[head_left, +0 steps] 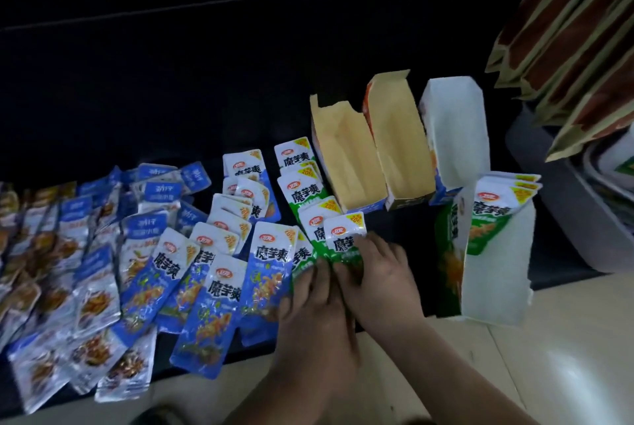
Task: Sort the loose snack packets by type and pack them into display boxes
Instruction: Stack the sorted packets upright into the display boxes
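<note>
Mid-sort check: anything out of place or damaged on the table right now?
Nothing looks spilled or torn. One small thing: a blue packet overlaps the left edge of a green packet at the piles' border, so the two types mix slightly there. The right hand grips other green packets.

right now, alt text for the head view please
Left hand and right hand meet on overlapping green packets, beside fanned blue packets. Behind are three empty open boxes; a green box on the right holds more green packets.
</note>
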`<state>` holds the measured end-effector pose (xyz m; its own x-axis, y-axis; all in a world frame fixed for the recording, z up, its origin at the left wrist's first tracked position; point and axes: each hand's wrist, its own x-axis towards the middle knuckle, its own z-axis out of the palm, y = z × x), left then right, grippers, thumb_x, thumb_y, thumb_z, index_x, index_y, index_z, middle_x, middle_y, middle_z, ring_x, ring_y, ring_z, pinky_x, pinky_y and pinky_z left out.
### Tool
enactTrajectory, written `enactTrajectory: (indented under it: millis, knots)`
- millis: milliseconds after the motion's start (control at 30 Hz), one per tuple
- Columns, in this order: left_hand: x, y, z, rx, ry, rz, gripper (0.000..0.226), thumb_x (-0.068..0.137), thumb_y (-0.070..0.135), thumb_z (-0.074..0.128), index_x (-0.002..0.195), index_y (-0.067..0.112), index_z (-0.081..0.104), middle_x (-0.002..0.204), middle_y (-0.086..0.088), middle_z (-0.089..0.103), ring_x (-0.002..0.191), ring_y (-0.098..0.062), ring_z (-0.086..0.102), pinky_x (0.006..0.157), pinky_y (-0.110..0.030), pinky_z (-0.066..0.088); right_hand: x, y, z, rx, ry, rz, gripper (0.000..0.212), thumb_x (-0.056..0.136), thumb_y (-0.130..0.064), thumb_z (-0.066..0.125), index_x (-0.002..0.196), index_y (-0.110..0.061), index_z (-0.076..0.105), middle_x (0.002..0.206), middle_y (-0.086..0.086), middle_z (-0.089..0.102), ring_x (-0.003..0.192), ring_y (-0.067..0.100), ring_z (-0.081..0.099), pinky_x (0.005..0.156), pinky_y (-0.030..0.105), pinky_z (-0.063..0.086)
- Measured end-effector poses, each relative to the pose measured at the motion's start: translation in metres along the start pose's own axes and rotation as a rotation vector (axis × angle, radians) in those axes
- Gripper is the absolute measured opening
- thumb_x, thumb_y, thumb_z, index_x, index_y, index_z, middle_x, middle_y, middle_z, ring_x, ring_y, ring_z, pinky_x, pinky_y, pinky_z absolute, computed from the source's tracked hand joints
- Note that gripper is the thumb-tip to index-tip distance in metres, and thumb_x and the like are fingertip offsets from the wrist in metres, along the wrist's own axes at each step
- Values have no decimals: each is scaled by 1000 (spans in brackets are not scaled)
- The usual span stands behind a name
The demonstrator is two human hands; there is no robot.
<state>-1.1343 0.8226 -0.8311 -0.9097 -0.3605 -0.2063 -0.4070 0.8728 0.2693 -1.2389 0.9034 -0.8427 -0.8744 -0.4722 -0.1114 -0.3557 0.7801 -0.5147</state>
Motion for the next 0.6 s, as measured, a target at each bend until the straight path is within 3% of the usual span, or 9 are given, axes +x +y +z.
enactTrajectory:
  millis: [67, 200, 400, 600]
  knots:
    - [-5, -11, 2, -77, 53, 83, 73, 78, 33, 41, 146, 14, 56, 152, -2, 52, 141, -23, 46, 105, -48, 53, 1, 2, 5, 2, 41, 2, 62, 87, -52, 63, 137, -18, 61, 141, 5, 61, 126, 34, 51, 105, 45, 45]
    - [-23, -50, 2, -112, 109, 142, 65, 78, 18, 65, 143, 17, 59, 158, 1, 47, 144, -20, 42, 117, -39, 39, -8, -3, 11, -54, 51, 8, 82, 79, -66, 73, 143, -18, 55, 149, 5, 55, 133, 32, 46, 104, 44, 47]
    - [-32, -95, -3, 60, 183, 73, 52, 96, 32, 43, 139, 11, 64, 147, -4, 60, 137, -24, 55, 120, -43, 26, -9, -4, 12, -31, 25, 22, 77, 85, -56, 74, 149, -21, 48, 158, 0, 44, 139, 27, 36, 104, 44, 44]
    - [-19, -66, -3, 106, 116, -55, 62, 97, 52, 40, 116, 3, 74, 146, -20, 58, 146, -36, 44, 122, -54, 18, -13, 0, 6, -28, 27, -9, 66, 89, -48, 72, 145, -18, 54, 154, 3, 49, 139, 30, 41, 101, 46, 47]
